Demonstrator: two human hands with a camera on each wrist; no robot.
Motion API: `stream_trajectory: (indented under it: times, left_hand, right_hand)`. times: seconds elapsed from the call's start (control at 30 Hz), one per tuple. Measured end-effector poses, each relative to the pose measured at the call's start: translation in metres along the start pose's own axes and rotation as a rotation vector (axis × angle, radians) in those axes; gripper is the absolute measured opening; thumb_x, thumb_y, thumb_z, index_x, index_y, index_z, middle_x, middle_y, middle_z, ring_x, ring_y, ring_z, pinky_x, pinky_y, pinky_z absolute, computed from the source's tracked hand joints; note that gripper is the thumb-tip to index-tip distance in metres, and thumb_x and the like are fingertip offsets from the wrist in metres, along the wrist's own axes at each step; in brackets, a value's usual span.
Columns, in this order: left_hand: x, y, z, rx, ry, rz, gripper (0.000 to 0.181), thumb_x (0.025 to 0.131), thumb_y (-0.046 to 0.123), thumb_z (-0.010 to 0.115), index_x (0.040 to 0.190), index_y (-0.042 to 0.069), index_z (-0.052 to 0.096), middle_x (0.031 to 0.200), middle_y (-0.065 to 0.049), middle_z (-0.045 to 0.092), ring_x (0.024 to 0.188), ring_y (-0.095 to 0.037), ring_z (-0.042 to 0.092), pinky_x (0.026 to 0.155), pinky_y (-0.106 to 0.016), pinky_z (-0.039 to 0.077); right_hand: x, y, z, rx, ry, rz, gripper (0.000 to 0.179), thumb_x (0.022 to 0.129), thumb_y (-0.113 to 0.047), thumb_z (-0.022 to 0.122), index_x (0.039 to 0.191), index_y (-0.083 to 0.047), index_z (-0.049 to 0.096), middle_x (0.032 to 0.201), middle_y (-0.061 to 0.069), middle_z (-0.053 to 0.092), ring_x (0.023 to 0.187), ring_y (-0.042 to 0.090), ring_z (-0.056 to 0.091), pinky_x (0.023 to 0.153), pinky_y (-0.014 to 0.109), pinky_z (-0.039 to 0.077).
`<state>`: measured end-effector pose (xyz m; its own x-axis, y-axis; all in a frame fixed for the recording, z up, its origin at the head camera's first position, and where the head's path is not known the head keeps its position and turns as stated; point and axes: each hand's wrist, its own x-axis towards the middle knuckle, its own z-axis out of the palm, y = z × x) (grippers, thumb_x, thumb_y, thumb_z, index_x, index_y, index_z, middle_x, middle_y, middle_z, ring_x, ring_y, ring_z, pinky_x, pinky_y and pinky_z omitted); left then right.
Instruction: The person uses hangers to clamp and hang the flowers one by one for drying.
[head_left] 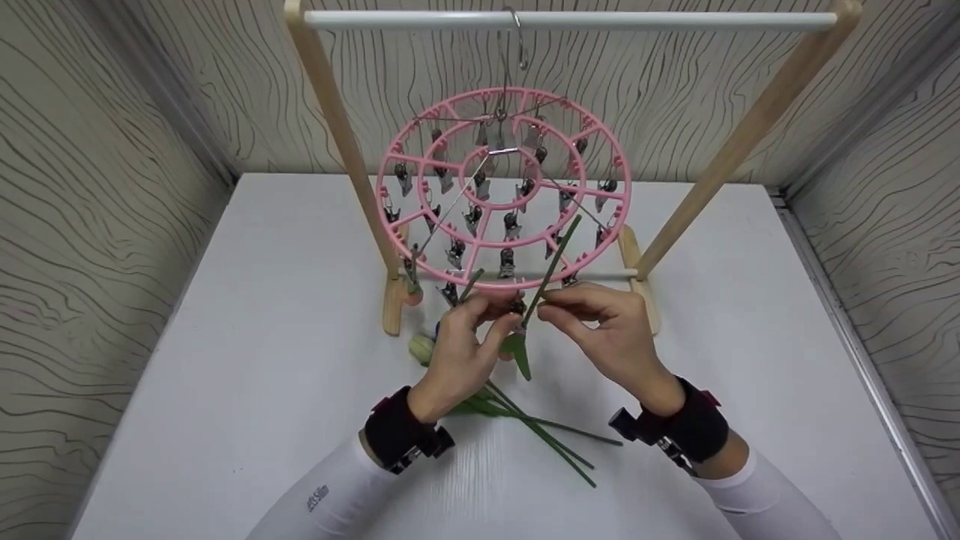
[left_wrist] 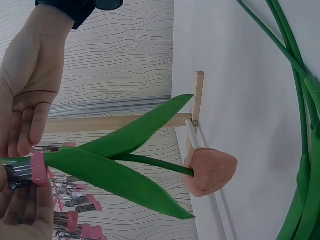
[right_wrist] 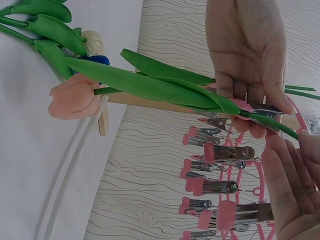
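An artificial tulip with a peach flower (left_wrist: pixel 212 172) and long green leaves (right_wrist: pixel 150 86) hangs head down under the pink round clip hanger (head_left: pixel 508 285). My left hand (head_left: pixel 466 349) holds a metal clip (left_wrist: pixel 22 172) with pink tips, which sits across the tulip just above its leaves. Between thumb and fingers, my right hand (head_left: pixel 611 330) pinches the green stem (head_left: pixel 556 259), which slants up past the hanger's front rim. More tulips lie on the white table below my left hand, their stems (head_left: pixel 551 439) pointing right; a pale bud (head_left: pixel 421 349) shows beside that hand.
A wooden stand (head_left: pixel 716 165) with a white top bar (head_left: pixel 420 20) carries the hanger by its metal hook (head_left: pixel 517 37). Several other clips (right_wrist: pixel 220 187) dangle from its rings. At its left side hangs a small peach-coloured thing (head_left: pixel 412 297). Patterned walls enclose the white table (head_left: pixel 277 375).
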<state>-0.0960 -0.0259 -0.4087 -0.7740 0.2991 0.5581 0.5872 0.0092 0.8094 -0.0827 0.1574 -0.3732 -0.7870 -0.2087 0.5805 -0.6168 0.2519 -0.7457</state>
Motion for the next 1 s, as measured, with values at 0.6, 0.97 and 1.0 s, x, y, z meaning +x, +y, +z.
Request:
stream_trajectory:
  times: [0.6,0.97,1.0]
  left_hand:
    - [-0.008,-0.006,-0.023,0.014,0.018,-0.085,0.028,0.088,0.004,0.059,0.115,0.002,0.057,0.104,-0.011,0.063,0.09,-0.017,0.061,0.08,-0.029,0.05]
    - [-0.02,-0.001,-0.032,0.051,0.075,-0.062,0.034,0.086,-0.003,0.058,0.119,-0.005,0.053,0.114,-0.016,0.059,0.099,-0.024,0.06,0.084,-0.039,0.049]
    - [-0.022,-0.001,-0.033,0.063,0.086,-0.041,0.034,0.085,-0.005,0.059,0.119,-0.006,0.053,0.115,-0.018,0.059,0.099,-0.025,0.059,0.084,-0.04,0.049]
  right_hand:
    - [-0.034,0.021,-0.004,-0.025,-0.049,0.05,0.02,0.075,0.007,0.069,0.092,-0.004,0.071,0.081,0.009,0.069,0.07,0.021,0.067,0.061,0.025,0.054]
    - [-0.071,0.057,-0.004,-0.091,-0.138,0.111,0.019,0.08,-0.003,0.068,0.096,-0.014,0.07,0.085,0.0,0.069,0.073,0.013,0.065,0.063,0.023,0.053]
    - [-0.076,0.063,-0.004,-0.111,-0.168,0.114,0.018,0.081,-0.006,0.069,0.096,-0.015,0.07,0.086,-0.001,0.069,0.074,0.012,0.065,0.063,0.023,0.053]
